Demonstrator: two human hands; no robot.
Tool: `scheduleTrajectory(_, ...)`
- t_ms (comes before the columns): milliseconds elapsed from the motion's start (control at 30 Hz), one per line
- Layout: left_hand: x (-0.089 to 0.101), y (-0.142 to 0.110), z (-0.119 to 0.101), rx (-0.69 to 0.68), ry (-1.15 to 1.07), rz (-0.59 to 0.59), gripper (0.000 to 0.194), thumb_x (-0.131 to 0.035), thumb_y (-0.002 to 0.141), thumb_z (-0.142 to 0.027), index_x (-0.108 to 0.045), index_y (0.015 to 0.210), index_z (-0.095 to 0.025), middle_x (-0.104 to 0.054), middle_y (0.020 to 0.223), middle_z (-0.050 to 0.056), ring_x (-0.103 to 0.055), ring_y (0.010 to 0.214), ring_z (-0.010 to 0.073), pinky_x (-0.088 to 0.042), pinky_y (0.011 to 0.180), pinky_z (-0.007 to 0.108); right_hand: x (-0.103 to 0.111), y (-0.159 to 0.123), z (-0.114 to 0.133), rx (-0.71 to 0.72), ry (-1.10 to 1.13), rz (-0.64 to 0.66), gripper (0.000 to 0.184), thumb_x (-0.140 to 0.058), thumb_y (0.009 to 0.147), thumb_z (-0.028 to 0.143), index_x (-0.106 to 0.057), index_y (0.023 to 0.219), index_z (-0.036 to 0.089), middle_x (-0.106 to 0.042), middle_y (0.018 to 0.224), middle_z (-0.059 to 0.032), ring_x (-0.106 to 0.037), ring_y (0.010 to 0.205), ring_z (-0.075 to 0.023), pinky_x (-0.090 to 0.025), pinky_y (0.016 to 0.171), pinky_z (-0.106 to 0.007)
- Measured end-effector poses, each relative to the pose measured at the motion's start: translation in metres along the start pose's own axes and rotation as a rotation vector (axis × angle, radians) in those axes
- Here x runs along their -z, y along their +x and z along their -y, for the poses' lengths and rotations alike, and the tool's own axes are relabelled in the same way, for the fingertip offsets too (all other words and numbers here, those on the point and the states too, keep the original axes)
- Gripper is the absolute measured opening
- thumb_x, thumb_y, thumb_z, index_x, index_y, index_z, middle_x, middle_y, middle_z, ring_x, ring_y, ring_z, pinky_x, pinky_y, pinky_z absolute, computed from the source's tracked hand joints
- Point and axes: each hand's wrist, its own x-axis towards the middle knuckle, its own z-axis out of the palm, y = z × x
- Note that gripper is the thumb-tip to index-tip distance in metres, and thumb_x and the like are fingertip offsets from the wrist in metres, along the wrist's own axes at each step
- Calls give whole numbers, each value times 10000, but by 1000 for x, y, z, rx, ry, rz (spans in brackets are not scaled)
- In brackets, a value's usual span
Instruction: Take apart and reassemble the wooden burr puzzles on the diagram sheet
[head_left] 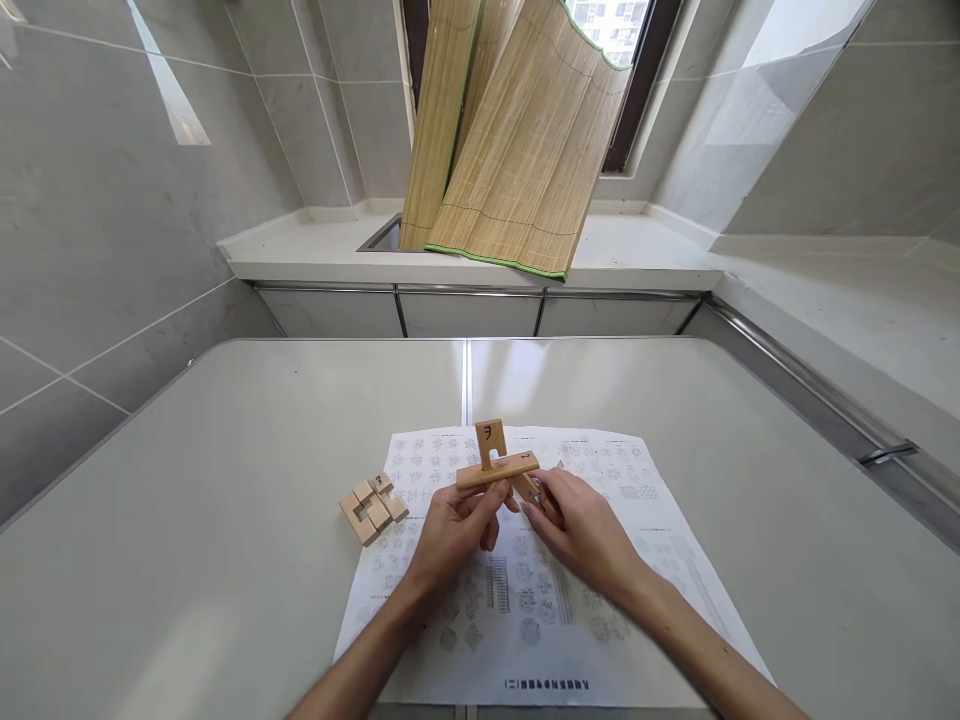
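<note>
My left hand (455, 528) pinches a crossed pair of wooden puzzle pieces (495, 462): a flat bar with an upright notched piece marked with a dark figure. My right hand (581, 525) is closed on another wooden piece (531, 490) just below the bar, touching it. Both hands hover over a printed instruction sheet (600, 480) on the white table (225, 500). To the left of my left hand, two or three loose wooden pieces (373, 503) lie together at the sheet's left edge.
Behind the table runs a white counter (645, 255) under a window. A rolled-out bamboo mat (517, 140) leans from the window onto the counter, over a sink (384, 236). Grey tiled walls stand left and right. A metal handle (889, 452) sticks out at right.
</note>
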Motion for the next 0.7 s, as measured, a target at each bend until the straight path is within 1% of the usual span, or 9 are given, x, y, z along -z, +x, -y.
scheduleTrajectory(67,0,0,2,-8,-4,12,407,-672,949,-541,-780,999,-153,-708,833,42,-487,494,72,-380,520,240,0,0,0,2,23,-23,124,-558,1040,269,-677,1058,238,-682,831,-32,-632,700,-206,-517,612,-325)
scheduleTrajectory(133,0,-1,1,-7,-8,20,402,-671,951,-536,-776,1015,-152,-714,877,50,-487,488,66,-377,506,235,2,1,2,-45,89,-62,192,-551,1060,342,-700,1006,234,-663,779,-20,-598,640,-185,-486,571,-301)
scheduleTrajectory(200,0,-1,0,4,-7,27,404,-673,950,-536,-771,995,-147,-712,891,52,-483,471,59,-366,486,230,7,3,3,-151,228,-107,260,-579,1046,436,-706,971,221,-647,727,-12,-578,600,-177,-469,533,-284)
scheduleTrajectory(267,0,-2,-1,17,-3,32,414,-675,947,-544,-771,991,-143,-715,907,57,-492,461,55,-360,472,225,13,6,4,-292,457,-127,325,-614,1012,522,-689,971,208,-666,729,-18,-603,600,-178,-489,521,-274)
scheduleTrajectory(400,2,-2,-2,8,-7,51,444,-671,951,-550,-782,1100,-146,-724,930,71,-526,486,67,-397,487,226,24,11,1,-498,941,-88,438,-726,919,575,-633,1128,201,-739,894,-58,-706,741,-213,-598,642,-313)
scheduleTrajectory(500,3,-1,-3,-17,-22,57,459,-661,959,-546,-781,1126,-136,-720,928,76,-510,479,61,-411,494,232,28,13,-3,-545,1115,-58,572,-784,875,546,-606,1290,196,-739,946,-68,-713,780,-216,-618,695,-338)
scheduleTrajectory(567,4,-1,-3,-27,-33,64,453,-656,965,-538,-779,1137,-138,-713,940,73,-501,472,53,-405,491,230,29,14,-4,-553,1205,-41,540,-798,868,522,-638,1260,188,-722,938,-64,-701,773,-208,-616,689,-335)
scheduleTrajectory(633,5,0,-3,-28,-43,78,442,-656,970,-528,-773,1158,-145,-707,949,69,-507,479,51,-401,495,227,29,15,-3,-567,1330,-43,413,-814,863,495,-681,1118,199,-695,902,-37,-671,724,-179,-602,658,-312)
scheduleTrajectory(700,5,0,-3,-30,-49,92,438,-655,973,-527,-770,1159,-148,-706,950,65,-514,485,51,-404,506,227,29,16,-1,-581,1461,-57,314,-818,874,476,-687,978,210,-668,880,-17,-657,735,-166,-594,670,-295)
